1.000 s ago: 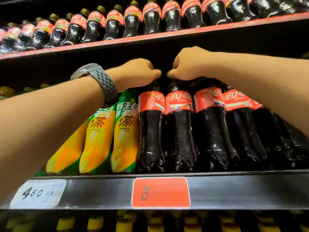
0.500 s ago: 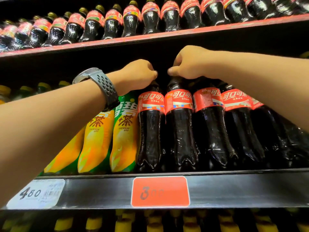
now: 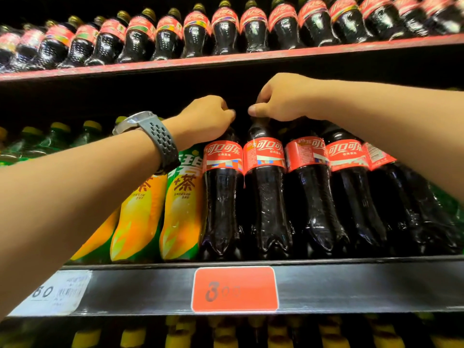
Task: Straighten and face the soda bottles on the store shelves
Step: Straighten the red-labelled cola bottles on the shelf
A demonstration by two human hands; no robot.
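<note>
Both hands are up at mid-frame, reaching over the dark middle shelf (image 3: 351, 285). My left hand (image 3: 208, 116), with the grey watch (image 3: 150, 131) on its wrist, is curled over the top of the left cola bottle (image 3: 222, 197). The fingers wrap its neck, and the cap is hidden under them. Just to the right, my right hand (image 3: 278, 99) grips the top of the second cola bottle (image 3: 266, 197), thumb forward and knuckles up. That cap is covered too. The two hands sit close together, not quite touching.

Both bottles stand upright at the shelf's front edge in the centre of the frame, red labels facing out. Right of them, the other cola bottles (image 3: 351, 197) run under my right forearm, and the farthest label is turned sideways. Left of centre are the orange-and-green tea bottles (image 3: 183, 209), partly behind my left forearm, and beyond them green bottles (image 3: 57, 136) at far left.

A red price tag (image 3: 234, 288) sits on the shelf edge at lower centre, with a white price tag (image 3: 57, 290) at lower left. Across the top of the frame, small cola bottles (image 3: 223, 31) line the red-edged upper shelf (image 3: 251, 59).
</note>
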